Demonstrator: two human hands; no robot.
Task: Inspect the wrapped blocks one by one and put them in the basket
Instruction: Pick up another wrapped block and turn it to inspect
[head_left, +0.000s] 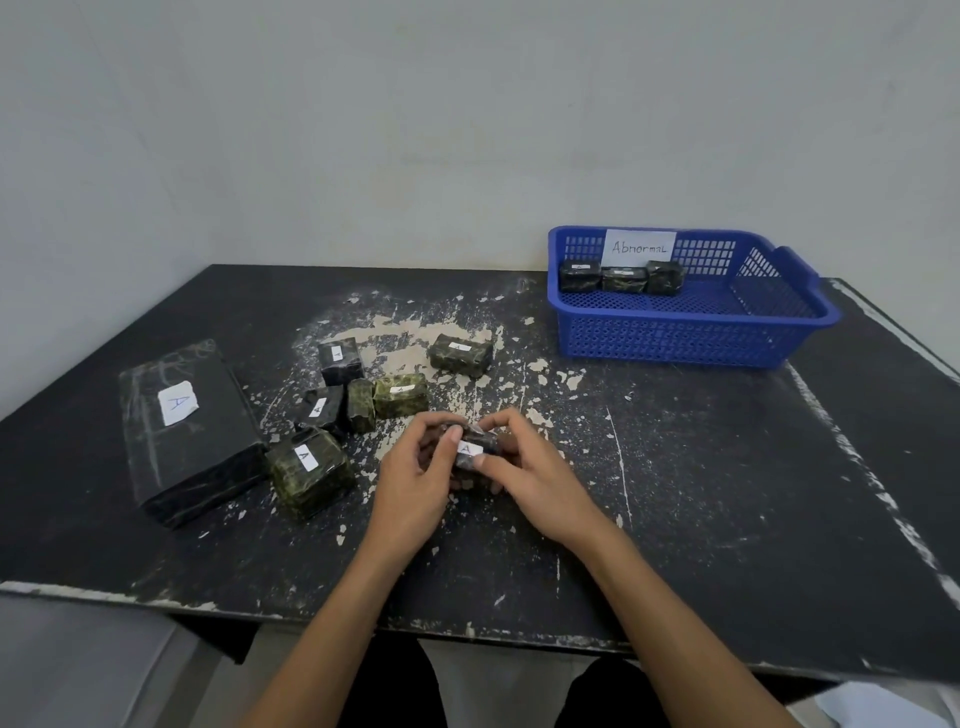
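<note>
Dark-wrapped loose blocks (401, 395) wait toward the left edge of the worktop (727, 493). My left hand (415, 478) and right hand (537, 480) pinch one small wrapped block (474, 451) between their fingertips above the worktop's middle. Its long axis seems to run from hand to hand. The blue basket (675, 338) sits at the far right corner, nearer to my right hand.

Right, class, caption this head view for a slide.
Inspection: left hand and right hand hold a wrapped block labelled A at the black table; three blocks in the blue Abnormal basket.
</note>
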